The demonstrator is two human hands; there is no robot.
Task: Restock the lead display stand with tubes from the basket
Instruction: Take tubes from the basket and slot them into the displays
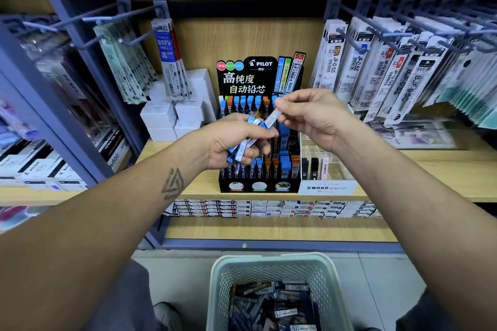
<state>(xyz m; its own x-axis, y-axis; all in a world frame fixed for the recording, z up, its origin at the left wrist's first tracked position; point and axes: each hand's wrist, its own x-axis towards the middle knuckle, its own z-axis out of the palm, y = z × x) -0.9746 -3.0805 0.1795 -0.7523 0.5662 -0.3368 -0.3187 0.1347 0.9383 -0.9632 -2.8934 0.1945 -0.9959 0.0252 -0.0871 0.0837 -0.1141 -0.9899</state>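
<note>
A pale basket [271, 271] of lead tubes is seen nearest, on the floor. Above it, a bundle of blue-capped tubes [243, 146] is gripped by the left hand [231, 140]; one clear tube [272, 118] is pinched by the right hand [313, 115], before the black display stand [259, 185].

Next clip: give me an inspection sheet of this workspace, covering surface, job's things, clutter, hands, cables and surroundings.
Surface: wooden shelf, bearing the stand.
Job's things: black Pilot lead stand, rows partly filled with blue and orange tubes; basket on the floor below, holding many loose tubes.
Clutter: white boxes left of the stand; Mono tray on its right.
Hands: left hand grips a bundle of tubes; right hand pinches one tube beside the bundle.
Cables: nothing seen.
Surroundings: refill packs hang on pegs both sides; flat boxes line the shelf below.
</note>
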